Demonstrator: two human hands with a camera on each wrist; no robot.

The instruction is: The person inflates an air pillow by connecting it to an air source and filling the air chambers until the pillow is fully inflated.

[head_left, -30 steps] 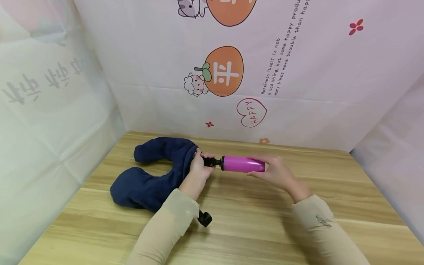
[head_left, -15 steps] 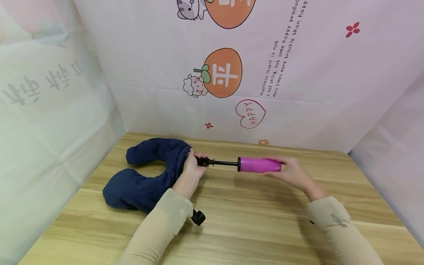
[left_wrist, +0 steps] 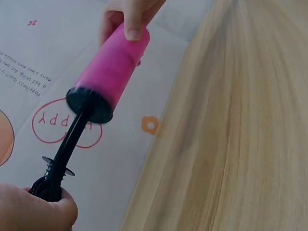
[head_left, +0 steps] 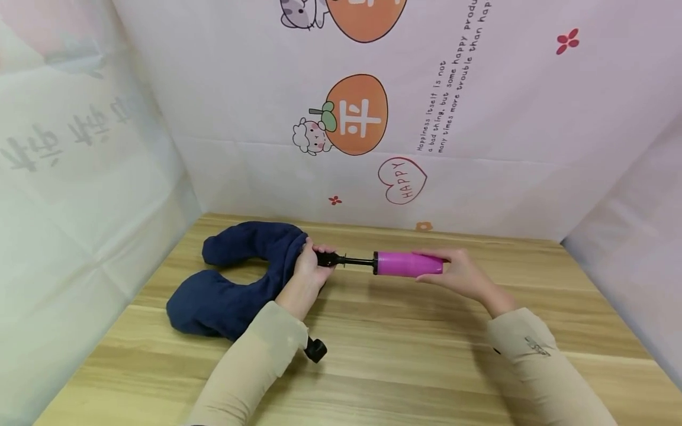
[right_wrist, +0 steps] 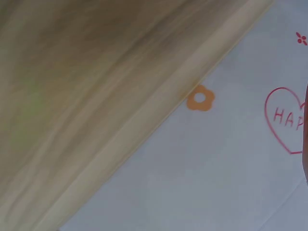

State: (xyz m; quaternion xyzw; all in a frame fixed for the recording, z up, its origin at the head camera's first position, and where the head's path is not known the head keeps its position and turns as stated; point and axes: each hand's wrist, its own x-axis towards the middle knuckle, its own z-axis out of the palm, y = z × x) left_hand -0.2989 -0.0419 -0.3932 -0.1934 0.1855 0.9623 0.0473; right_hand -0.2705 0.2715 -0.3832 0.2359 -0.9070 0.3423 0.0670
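On the counter (head_left: 405, 361), the navy pillow (head_left: 210, 305) lies just beside the left hand (head_left: 309, 269); the pink pump (head_left: 402, 264) spans both hands, left clamped on its black end, right hand (head_left: 465, 276) on its barrel. Any pillow joint seems hidden; brace the left, stroke straight.

Soft, even light fills the head view, laying blurred shadows on the pale wood-grain worktop (head_left: 399, 355), notably beside the beige cloth right sleeve (head_left: 538, 355), and a faint sheen on the magenta-and-black plastic pump (head_left: 407, 264). The left wrist view is dimmer and cooler, its details slightly soft. Dimmer still, the right wrist view smears the wood grain, while the orange flower print (right_wrist: 200, 98) reads more crisply.
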